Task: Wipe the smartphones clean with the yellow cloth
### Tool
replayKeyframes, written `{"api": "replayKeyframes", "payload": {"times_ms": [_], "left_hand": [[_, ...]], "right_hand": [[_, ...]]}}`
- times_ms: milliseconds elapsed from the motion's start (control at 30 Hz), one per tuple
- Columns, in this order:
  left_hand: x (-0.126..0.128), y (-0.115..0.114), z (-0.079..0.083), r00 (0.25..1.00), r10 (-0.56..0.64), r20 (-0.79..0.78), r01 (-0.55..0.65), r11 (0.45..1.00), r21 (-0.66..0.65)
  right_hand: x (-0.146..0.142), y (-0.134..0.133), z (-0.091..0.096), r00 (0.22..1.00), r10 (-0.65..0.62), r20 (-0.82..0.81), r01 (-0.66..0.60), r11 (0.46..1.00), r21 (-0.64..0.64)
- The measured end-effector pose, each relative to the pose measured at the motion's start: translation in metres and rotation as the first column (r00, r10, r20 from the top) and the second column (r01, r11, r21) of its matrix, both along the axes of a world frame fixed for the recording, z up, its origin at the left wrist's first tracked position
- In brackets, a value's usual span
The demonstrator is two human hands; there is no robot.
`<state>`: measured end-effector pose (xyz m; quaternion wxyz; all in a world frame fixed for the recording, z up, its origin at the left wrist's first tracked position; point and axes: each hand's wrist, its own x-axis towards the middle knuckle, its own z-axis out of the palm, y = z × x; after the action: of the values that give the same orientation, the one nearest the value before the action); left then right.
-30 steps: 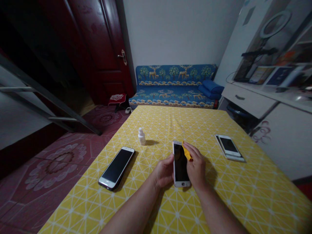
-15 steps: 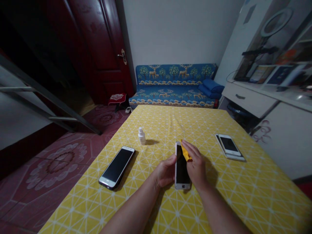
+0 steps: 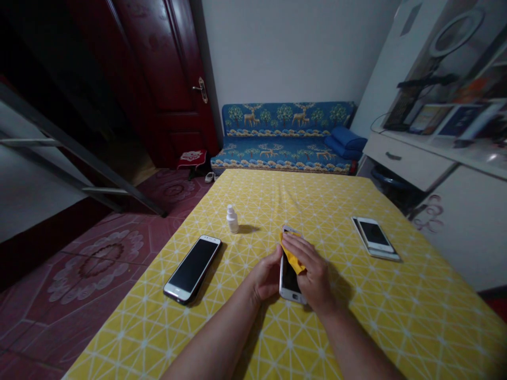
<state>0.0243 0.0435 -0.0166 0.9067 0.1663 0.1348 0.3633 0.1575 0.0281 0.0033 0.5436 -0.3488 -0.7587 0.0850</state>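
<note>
My left hand (image 3: 266,277) grips a smartphone (image 3: 289,279) by its left edge, thumb along the side, the other fingers partly hidden beneath. The phone has a light frame and a dark screen. Across its upper screen lies a yellow cloth (image 3: 293,257), pressed down under the fingers of my right hand (image 3: 315,269). The right palm covers the phone's right side. Left of my hands rests another smartphone (image 3: 193,268) with a white front and dark case. A small white bottle (image 3: 232,219) with a cap stands upright beyond it.
Two stacked white phones (image 3: 375,237) lie at the right of the table, which has a yellow patterned tablecloth (image 3: 253,195). A blue sofa (image 3: 277,145) stands behind it. White cabinets (image 3: 447,211) are on the right, a metal ladder (image 3: 99,163) on the left.
My right hand has moved left with the yellow cloth, from the phone's right edge onto and across its upper screen. My left hand still grips the phone, which has tilted slightly.
</note>
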Motion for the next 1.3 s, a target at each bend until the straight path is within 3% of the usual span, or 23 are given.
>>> {"api": "replayKeyframes", "payload": {"times_ms": [233,433,633,833,1300], "left_hand": [[-0.002,0.003,0.005,0.994,0.085,0.066,-0.079,0.992,-0.099],[-0.009,0.008,0.000,0.992,0.071,0.106,-0.052,0.984,-0.171],[-0.016,0.010,0.006,0.994,0.024,0.107,-0.010,0.992,-0.129],[-0.019,0.011,0.008,0.987,0.137,0.088,-0.126,0.986,-0.113],[-0.021,0.015,0.010,0.920,0.376,0.111,-0.363,0.924,-0.119]], "right_hand": [[-0.005,-0.008,0.004,0.993,0.111,-0.040,-0.112,0.993,-0.045],[-0.007,-0.014,0.006,0.982,0.187,-0.016,-0.187,0.981,-0.053],[-0.014,-0.021,0.005,0.960,0.279,0.005,-0.279,0.959,-0.048],[-0.017,-0.025,0.011,0.932,0.363,0.005,-0.363,0.931,-0.036],[0.006,-0.019,0.003,0.967,0.254,0.027,-0.255,0.967,0.027]]}}
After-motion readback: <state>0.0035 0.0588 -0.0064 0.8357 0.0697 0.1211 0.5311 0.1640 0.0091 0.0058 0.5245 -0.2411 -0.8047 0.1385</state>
